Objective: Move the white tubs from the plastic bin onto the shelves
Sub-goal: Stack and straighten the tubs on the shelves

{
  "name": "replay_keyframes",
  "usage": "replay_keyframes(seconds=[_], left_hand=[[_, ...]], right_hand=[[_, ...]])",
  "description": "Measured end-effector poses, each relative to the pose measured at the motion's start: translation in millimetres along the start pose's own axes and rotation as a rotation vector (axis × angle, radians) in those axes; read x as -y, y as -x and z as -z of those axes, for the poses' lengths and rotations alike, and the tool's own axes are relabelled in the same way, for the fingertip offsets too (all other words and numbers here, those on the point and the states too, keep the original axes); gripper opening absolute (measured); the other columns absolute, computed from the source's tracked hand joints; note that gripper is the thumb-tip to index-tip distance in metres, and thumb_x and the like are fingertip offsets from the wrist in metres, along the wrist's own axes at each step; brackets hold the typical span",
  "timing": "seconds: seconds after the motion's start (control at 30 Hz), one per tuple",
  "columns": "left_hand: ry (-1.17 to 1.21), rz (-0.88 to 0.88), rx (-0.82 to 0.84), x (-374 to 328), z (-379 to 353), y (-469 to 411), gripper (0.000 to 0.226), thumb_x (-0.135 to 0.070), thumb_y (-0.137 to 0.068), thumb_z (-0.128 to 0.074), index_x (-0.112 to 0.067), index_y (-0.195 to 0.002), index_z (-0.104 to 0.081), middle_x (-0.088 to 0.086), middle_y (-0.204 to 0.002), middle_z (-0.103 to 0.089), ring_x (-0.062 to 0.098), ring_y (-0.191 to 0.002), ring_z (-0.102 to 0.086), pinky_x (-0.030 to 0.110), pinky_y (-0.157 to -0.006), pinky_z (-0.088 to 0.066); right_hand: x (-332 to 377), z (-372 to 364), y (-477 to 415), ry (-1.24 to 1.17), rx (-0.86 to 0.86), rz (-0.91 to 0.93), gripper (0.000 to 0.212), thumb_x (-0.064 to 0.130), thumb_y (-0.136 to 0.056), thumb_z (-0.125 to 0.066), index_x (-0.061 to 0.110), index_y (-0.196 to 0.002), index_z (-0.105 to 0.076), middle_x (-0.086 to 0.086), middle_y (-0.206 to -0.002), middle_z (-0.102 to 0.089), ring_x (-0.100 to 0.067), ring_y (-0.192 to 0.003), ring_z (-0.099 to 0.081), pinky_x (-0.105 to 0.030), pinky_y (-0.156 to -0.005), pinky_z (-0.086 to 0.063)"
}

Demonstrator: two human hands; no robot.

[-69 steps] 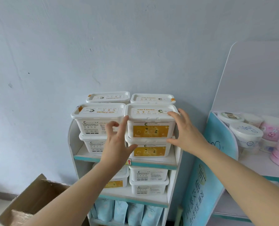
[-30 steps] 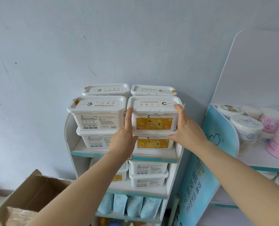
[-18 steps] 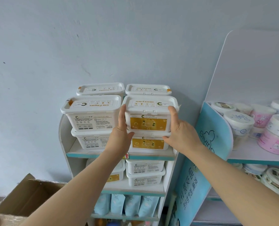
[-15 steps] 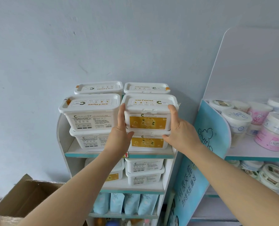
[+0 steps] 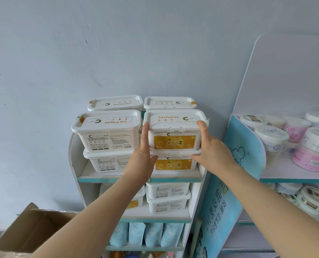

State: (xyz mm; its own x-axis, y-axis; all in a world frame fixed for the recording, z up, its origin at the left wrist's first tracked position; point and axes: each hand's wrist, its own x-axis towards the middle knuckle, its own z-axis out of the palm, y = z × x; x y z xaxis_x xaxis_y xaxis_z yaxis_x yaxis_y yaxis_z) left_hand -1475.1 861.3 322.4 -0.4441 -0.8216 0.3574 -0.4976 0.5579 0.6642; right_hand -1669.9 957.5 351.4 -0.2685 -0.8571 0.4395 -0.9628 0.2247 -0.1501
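Low at the left, an open cardboard box (image 5: 30, 231) beside the narrow white shelf unit (image 5: 73, 164). On the top shelf (image 5: 136, 176), toward its left edge, a white tub with grey print (image 5: 106, 135) stacked on a second grey-printed tub (image 5: 108, 162), another lid (image 5: 116, 102) showing behind them at the back edge. Just right of that stack, the left hand (image 5: 143, 157), fingers straight up and flat against the left side of the yellow-labelled tub (image 5: 174, 134), thumb under its lower left corner. That tub upright at the front right of the top shelf, sitting on a lower yellow-labelled tub (image 5: 174, 163), with one more lid (image 5: 169, 102) behind. Right hand (image 5: 213, 151) pressed to the tub's right side, fingers up to the lid rim, thumb at its lower right corner: tub grasped between both hands. On the shelf below, more white tubs (image 5: 167, 197) stacked in pairs; under those, pale blue pouches (image 5: 145, 233) standing in a row. Farther right, a blue side panel (image 5: 229, 192) of a second rack, with round white and pink jars (image 5: 294, 138) on its shelves.
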Motion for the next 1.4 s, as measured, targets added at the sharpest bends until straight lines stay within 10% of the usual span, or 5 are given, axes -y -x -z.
replay_keyframes(seconds=[0.4,0.57,0.83,1.17,1.4], left_hand=[[-0.433,-0.168,-0.219,-12.0,67.7,19.5,0.039,-0.032,-0.094,-0.053,-0.016,-0.13,-0.055,0.003,-0.116,-0.061,0.025,-0.107,-0.056,0.035,-0.08,-0.047],[-0.421,0.018,-0.239,28.9,89.6,34.4,0.042,-0.033,-0.092,-0.057,-0.017,-0.13,-0.055,0.002,-0.122,-0.06,0.023,-0.109,-0.057,0.034,-0.081,-0.048],[-0.39,0.215,-0.16,87.1,105.5,41.3,0.05,-0.035,-0.093,-0.058,-0.018,-0.138,-0.046,0.005,-0.115,-0.06,0.025,-0.1,-0.059,0.029,-0.074,-0.044],[-0.258,0.141,-0.056,120.9,117.6,18.4,0.029,-0.027,-0.094,-0.057,-0.015,-0.12,-0.059,0.006,-0.097,-0.065,0.024,-0.078,-0.058,0.031,-0.066,-0.046],[-0.087,0.113,-0.045,134.4,119.9,16.0,0.035,-0.028,-0.092,-0.061,-0.016,-0.125,-0.055,0.006,-0.109,-0.066,0.022,-0.097,-0.062,0.032,-0.08,-0.051]], right_hand=[[29.2,48.5,-7.3,0.062,-0.332,0.167,0.038,0.031,-0.083,-0.068,0.009,-0.114,-0.066,-0.011,-0.122,-0.06,-0.03,-0.111,-0.054,-0.041,-0.092,-0.046],[79.5,27.7,-2.7,-0.129,-0.223,0.344,0.014,0.019,-0.089,-0.061,0.012,-0.095,-0.072,-0.002,-0.092,-0.069,-0.021,-0.087,-0.062,-0.035,-0.072,-0.053],[132.7,-39.0,0.4,-0.284,-0.016,0.234,0.03,0.02,-0.095,-0.054,0.011,-0.121,-0.062,-0.005,-0.105,-0.067,-0.02,-0.092,-0.062,-0.03,-0.076,-0.052],[162.5,-82.1,-22.4,-0.012,0.003,0.041,0.019,0.011,-0.092,-0.053,0.007,-0.111,-0.056,-0.006,-0.104,-0.061,-0.024,-0.08,-0.062,-0.027,-0.06,-0.047],[163.1,-85.4,-28.7,0.24,-0.099,0.171,0.033,-0.003,-0.054,-0.085,0.006,-0.073,-0.06,-0.004,-0.054,-0.058,-0.021,-0.038,-0.053,-0.022,-0.032,-0.035]])
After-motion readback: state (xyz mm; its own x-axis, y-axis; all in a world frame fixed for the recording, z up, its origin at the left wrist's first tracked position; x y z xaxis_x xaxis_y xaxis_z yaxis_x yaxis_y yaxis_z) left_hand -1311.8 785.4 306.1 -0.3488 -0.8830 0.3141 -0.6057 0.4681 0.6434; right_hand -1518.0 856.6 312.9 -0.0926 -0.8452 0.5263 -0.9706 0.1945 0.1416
